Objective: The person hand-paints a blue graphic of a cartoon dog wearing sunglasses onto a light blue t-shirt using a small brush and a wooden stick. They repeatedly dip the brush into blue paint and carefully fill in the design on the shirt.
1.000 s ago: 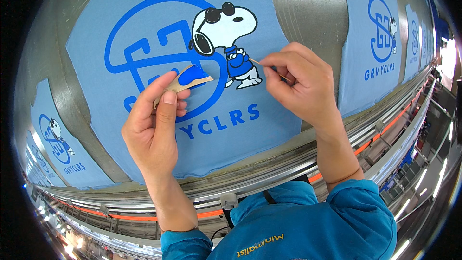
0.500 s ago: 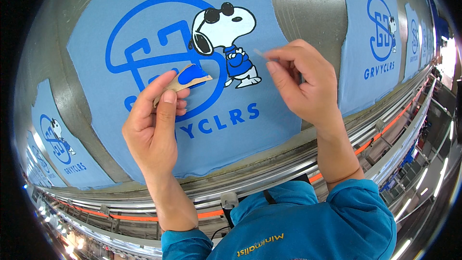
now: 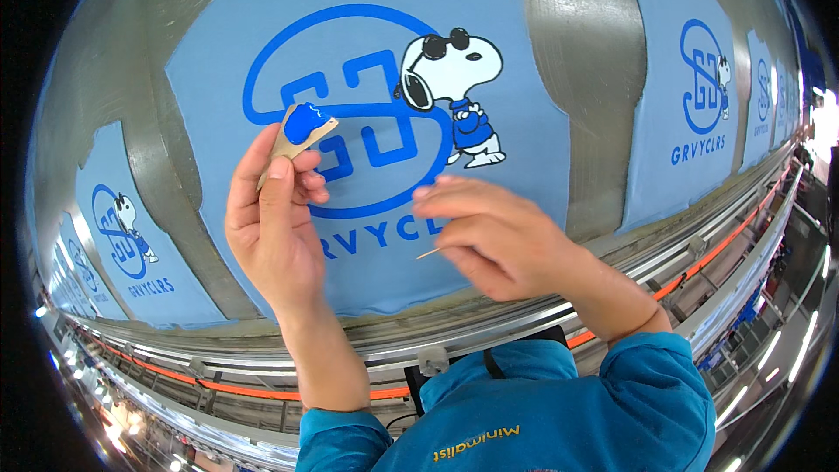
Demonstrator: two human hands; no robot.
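Observation:
My left hand [image 3: 284, 232] pinches a small piece of tan cardboard [image 3: 283, 149] between thumb and fingers. A thick blob of blue paint [image 3: 303, 125] sits on its upper end. In my right hand [image 3: 511, 240] is a thin toothpick-like stick [image 3: 427, 253], its pale tip sticking out past the fingertips; the rest is hidden by the fingers. Both hands hover over a light blue fabric panel [image 3: 533, 122]. The panel carries a blue looping emblem [image 3: 350, 10], a white cartoon dog [image 3: 468, 70] with sunglasses, and blue lettering partly covered by my right hand.
The panel lies flat on a long grey table [image 3: 581, 61]. More printed panels lie along it, one to the right [image 3: 651, 157] and another to the left [image 3: 188, 271]. Metal rails with an orange strip [image 3: 262, 394] run along the near edge, close to my body.
My right hand has come down toward me and left, turning so the stick points left over the lettering. The cardboard has shifted left and tilted more upright. The view has shifted slightly.

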